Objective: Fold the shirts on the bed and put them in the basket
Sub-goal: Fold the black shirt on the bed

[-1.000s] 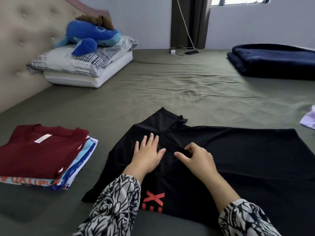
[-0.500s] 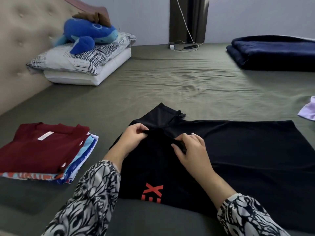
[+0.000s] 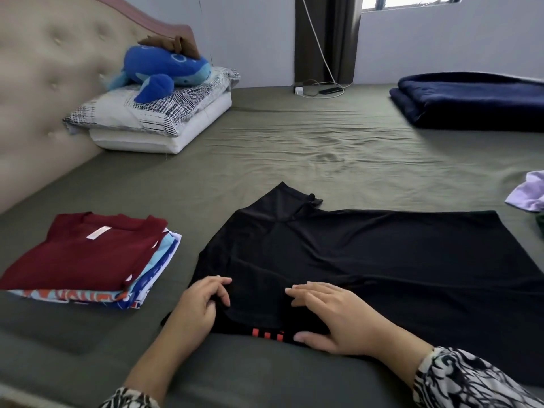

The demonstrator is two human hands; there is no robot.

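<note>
A black shirt (image 3: 368,260) with red lettering lies spread on the olive bed sheet (image 3: 294,148), its near part folded toward me so that only a strip of the lettering shows. My left hand (image 3: 203,301) pinches the folded edge at the shirt's near left with curled fingers. The fingers of my right hand (image 3: 332,315) rest flat on the fold, with the thumb along its near edge. A stack of folded shirts (image 3: 88,260), maroon on top, sits to the left. No basket is in view.
Two pillows (image 3: 153,119) with a blue plush toy (image 3: 164,69) lie by the tufted headboard (image 3: 44,83). A folded navy blanket (image 3: 477,101) is at the far right. A lavender garment (image 3: 528,191) shows at the right edge. A phone with its charger cable (image 3: 323,90) lies near the wall.
Both hands took the shirt's fabric near the middle and drew it toward me. The fold now covers most of the red lettering, and my right hand has flattened onto it.
</note>
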